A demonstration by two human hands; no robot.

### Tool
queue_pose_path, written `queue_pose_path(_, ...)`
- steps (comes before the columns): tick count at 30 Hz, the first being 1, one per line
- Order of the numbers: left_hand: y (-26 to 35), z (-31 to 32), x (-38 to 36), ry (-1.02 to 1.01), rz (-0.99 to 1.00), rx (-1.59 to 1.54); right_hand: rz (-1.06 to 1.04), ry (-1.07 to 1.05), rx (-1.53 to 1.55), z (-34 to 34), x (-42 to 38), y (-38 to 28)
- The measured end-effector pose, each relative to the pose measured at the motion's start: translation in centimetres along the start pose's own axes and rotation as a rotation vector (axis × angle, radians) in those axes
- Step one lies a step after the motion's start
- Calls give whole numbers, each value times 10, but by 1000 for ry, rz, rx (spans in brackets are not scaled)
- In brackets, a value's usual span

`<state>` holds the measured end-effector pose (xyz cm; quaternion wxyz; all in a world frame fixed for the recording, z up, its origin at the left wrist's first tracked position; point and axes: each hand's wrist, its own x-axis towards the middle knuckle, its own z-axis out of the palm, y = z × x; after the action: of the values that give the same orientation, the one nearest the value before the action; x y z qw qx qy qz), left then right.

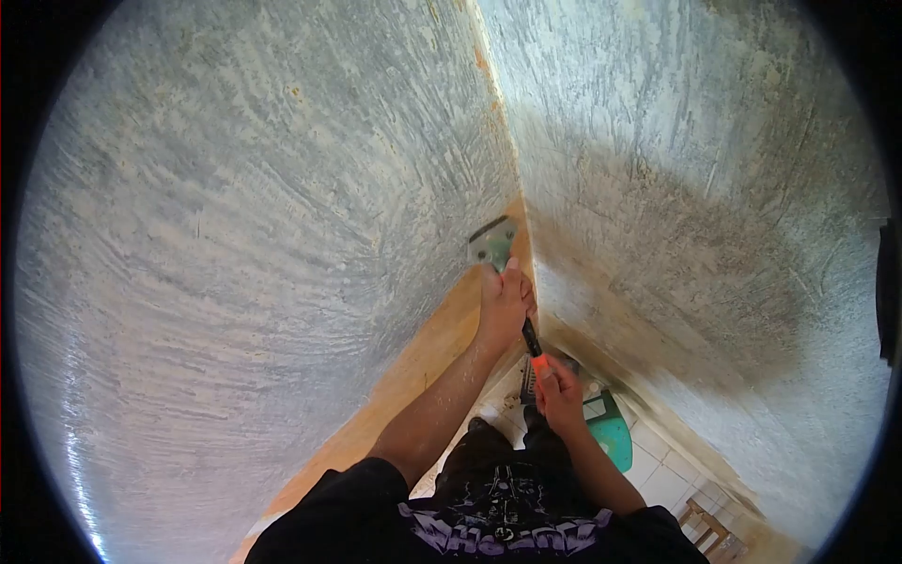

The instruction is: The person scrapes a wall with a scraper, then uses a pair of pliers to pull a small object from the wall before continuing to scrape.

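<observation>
A long-handled scraper (490, 242) has its wide metal blade against the left wall (282, 235), close to the corner. My left hand (505, 305) is closed around the upper part of its handle, just below the blade. Lower down, my right hand (559, 397) grips the orange end of the same handle. Between the two hands a black stretch of the handle shows. Around the blade, the grey, streaky wall coating meets a tan band (442, 329) that runs along the lower wall.
The right wall (695, 188) meets the left one at the corner, with a shadow across it. Below, a green plastic object (613, 434) and a dark grated object (528, 381) are on the white tiled floor (658, 461). A small wooden stool (703, 526) stands at lower right.
</observation>
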<state>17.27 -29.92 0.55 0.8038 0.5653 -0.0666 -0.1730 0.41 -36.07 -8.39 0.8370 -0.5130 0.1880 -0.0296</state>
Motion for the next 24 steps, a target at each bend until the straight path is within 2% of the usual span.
queue_pose_path(14,-2,2,-4,47,15,-4,-34,13,-126,-10,3,5)
queue_pose_path(20,5,9,-10,92,-37,27,37,11,-89,-10,-7,-8)
queue_pose_path(24,-6,5,-3,74,-26,29,-36,-36,-66,-20,2,-2)
